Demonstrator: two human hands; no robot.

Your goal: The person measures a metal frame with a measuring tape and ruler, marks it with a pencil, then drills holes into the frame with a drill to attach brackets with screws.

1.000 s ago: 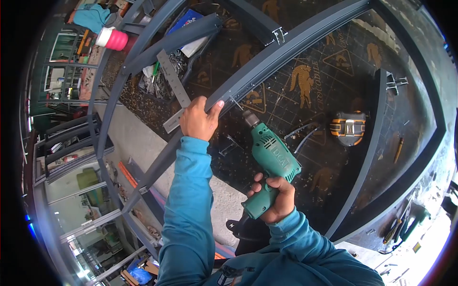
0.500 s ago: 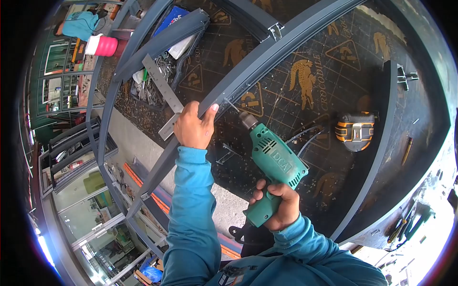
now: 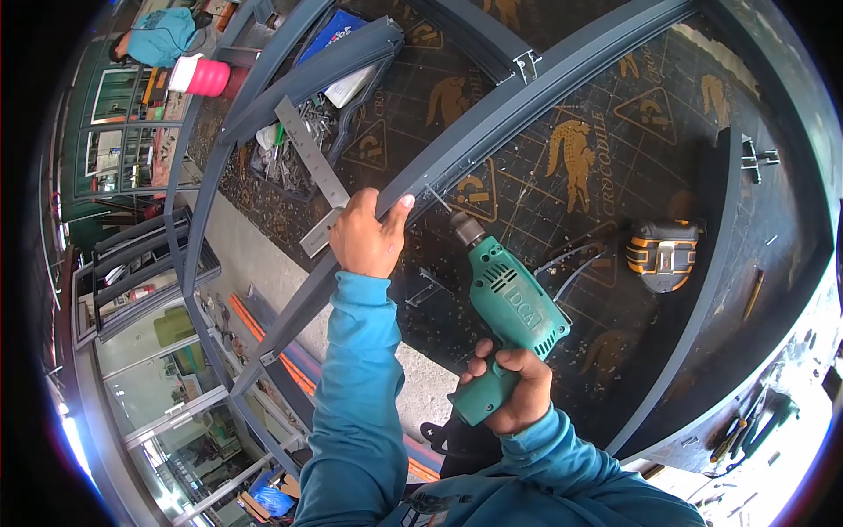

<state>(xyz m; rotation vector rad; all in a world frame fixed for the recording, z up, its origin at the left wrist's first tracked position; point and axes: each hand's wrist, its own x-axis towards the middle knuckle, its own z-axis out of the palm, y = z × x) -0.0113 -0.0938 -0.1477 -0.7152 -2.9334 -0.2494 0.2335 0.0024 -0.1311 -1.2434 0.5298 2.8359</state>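
My right hand (image 3: 514, 386) is wrapped round the handle of a green power drill (image 3: 516, 303). The drill's thin bit points up and left and meets the side of a dark grey metal frame bar (image 3: 492, 132). My left hand (image 3: 369, 235) is closed over the same bar, its thumb lying on top just left of the bit. Beside the left fingers rests a metal try square (image 3: 309, 160), its blade angled up and left and its stock partly behind the hand.
An orange and black tape measure (image 3: 663, 255) and a pencil (image 3: 753, 294) lie to the right. A tray of screws (image 3: 290, 162) stands upper left, near a pink and white jug (image 3: 200, 77). More grey bars cross the table (image 3: 562, 255). A person in blue (image 3: 158, 37) is behind.
The whole view has shifted slightly, so the table things appear a little lower and further right. Both hands keep their grips, and the bit stays at the bar.
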